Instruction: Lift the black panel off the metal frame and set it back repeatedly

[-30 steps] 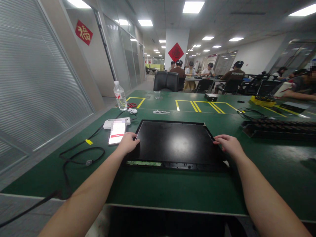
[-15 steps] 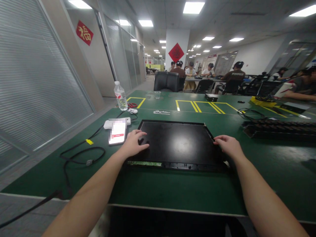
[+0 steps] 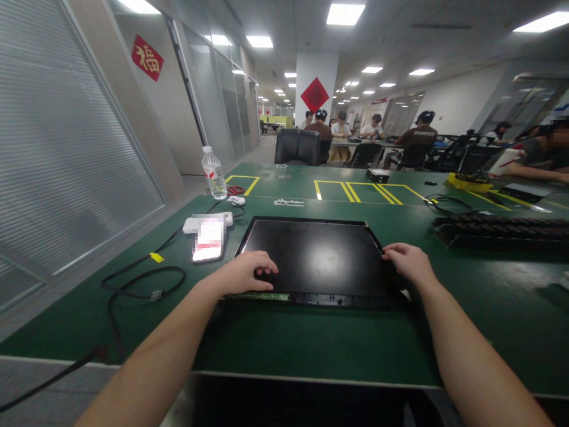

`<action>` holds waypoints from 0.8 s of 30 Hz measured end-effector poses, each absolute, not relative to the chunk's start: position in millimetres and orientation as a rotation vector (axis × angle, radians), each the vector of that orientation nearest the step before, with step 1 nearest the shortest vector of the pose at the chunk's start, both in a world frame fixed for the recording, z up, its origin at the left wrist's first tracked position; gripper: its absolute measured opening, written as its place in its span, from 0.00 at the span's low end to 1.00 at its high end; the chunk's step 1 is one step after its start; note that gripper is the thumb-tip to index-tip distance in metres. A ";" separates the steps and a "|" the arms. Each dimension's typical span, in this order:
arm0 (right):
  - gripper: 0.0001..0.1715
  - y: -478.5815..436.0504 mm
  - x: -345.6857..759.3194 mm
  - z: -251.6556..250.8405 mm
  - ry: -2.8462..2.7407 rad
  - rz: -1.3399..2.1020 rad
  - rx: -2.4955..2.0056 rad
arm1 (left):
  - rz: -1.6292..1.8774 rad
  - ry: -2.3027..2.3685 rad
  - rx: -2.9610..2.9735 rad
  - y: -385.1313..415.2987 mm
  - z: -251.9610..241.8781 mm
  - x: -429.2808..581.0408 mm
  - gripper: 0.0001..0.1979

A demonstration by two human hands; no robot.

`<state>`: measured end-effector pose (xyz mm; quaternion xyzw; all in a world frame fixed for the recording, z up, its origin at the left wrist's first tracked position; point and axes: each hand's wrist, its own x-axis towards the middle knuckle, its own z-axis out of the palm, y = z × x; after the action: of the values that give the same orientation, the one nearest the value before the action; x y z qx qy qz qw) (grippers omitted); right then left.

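A black flat display panel [image 3: 311, 249] lies face up in a thin black frame [image 3: 311, 220] on the green table. Along its near edge runs a strip with a green circuit board [image 3: 267, 296] at the left. My left hand [image 3: 249, 273] is over the panel's near left corner, fingers bent and thumb apart, holding nothing; whether it touches the surface I cannot tell. At the right side, my right hand [image 3: 406, 261] pinches the edge of the frame between thumb and fingers. Its lower fingers are partly hidden in shadow.
Left of the panel are a lit phone [image 3: 208, 237], a white power strip [image 3: 189, 222], a black cable [image 3: 146, 287] and a water bottle [image 3: 214, 175]. Beyond lies a white caliper-like tool [image 3: 288, 203]. Black ribbed parts [image 3: 493, 231] are on the right. People sit farther back.
My left hand has moved from the panel's left edge toward its near corner, fingers more curled. My right hand stays at the right edge. The view shifted slightly.
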<state>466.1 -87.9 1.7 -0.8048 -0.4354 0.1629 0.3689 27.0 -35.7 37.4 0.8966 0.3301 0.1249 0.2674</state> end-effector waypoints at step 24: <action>0.14 -88.1 464.2 2.3 -1.143 0.373 -2.085 | 0.230 0.907 2.544 -43.5 39.6 32.7 0.10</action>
<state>464.2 -88.1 2.3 -0.8085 -0.4432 0.1447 0.3591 32.7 -43.5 39.6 0.9168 0.3268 0.0829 0.2138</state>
